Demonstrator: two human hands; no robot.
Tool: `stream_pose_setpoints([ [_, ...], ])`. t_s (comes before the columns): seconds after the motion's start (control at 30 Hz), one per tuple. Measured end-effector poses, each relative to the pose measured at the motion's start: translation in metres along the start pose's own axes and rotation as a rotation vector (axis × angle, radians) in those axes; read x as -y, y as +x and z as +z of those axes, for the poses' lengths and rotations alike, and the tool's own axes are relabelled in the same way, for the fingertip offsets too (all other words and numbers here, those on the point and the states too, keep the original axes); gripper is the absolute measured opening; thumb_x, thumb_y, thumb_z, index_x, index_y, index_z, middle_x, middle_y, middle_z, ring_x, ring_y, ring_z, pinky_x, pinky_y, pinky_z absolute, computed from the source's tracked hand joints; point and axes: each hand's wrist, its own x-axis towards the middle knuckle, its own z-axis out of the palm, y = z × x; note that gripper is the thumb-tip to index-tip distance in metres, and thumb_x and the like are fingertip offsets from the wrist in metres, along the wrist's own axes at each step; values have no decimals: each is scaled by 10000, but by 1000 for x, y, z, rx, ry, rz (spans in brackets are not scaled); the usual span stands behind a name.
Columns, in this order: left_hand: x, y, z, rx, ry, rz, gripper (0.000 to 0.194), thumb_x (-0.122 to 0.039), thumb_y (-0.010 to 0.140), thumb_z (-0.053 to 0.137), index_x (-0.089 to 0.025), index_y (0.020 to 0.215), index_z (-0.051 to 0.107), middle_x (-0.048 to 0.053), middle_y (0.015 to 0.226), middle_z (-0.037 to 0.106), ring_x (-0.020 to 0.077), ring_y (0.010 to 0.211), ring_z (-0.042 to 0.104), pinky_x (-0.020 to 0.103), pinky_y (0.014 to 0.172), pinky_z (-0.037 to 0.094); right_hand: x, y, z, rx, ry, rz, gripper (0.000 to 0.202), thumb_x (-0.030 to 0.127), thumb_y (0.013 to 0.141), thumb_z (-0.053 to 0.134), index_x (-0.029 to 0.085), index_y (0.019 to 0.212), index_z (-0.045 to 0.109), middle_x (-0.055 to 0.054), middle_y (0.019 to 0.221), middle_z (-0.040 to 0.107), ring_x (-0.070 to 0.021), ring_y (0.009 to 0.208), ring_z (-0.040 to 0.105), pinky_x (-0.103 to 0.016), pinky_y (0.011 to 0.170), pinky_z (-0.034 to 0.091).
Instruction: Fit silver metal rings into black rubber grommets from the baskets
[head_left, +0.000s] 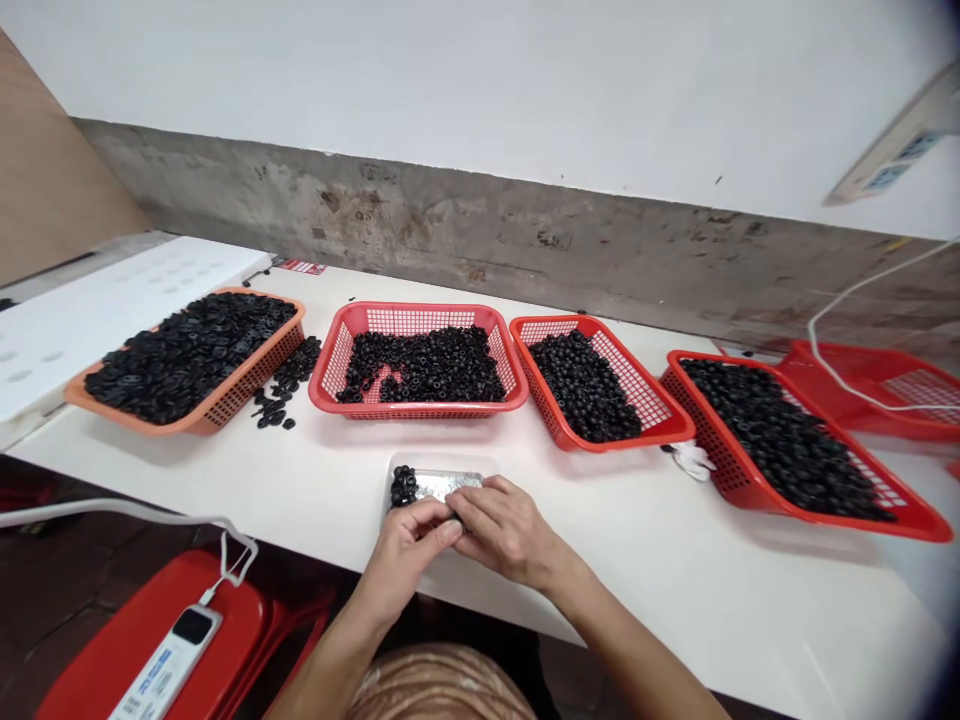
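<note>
My left hand [416,543] and my right hand [506,525] meet over the front of a small clear tray [442,484]. The fingers of both are closed together, pinching a small black piece that is mostly hidden between them; its kind does not show. Several round black parts [403,485] lie heaped in the tray's left end. Straight behind the tray stands a pink-red basket [418,411] with black ring-shaped parts [442,362] in it. Right of that, a red basket [566,440] holds rounded black parts [583,390].
An orange basket [217,408] of flat black parts stands left, with loose black pieces [276,408] beside it. Another filled red basket [739,480] is at right, near a crumpled white tissue [691,460]. A power strip [169,660] lies on a red stool [124,640].
</note>
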Motion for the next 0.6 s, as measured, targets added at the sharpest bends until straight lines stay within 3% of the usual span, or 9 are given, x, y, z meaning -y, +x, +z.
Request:
stream_pose_setpoints([
  [0.23, 2, 1, 1, 63, -69, -27, 253, -382, 852, 673, -144, 876, 756, 57, 848, 650, 224, 898, 564, 306, 853, 427, -4, -6, 5, -64, 37, 24, 244, 263, 982, 519, 120, 1180, 534, -87, 896, 735, -159, 748, 685, -355, 751, 456],
  [0.6, 6, 0, 6, -11, -172, -35, 203, -318, 843, 656, -136, 757, 684, 25, 749, 629, 172, 767, 537, 268, 765, 421, 7, 2, 1, -59, 39, 57, 288, 267, 964, 543, 132, 1219, 537, -104, 1010, 745, -174, 864, 700, -376, 829, 439],
])
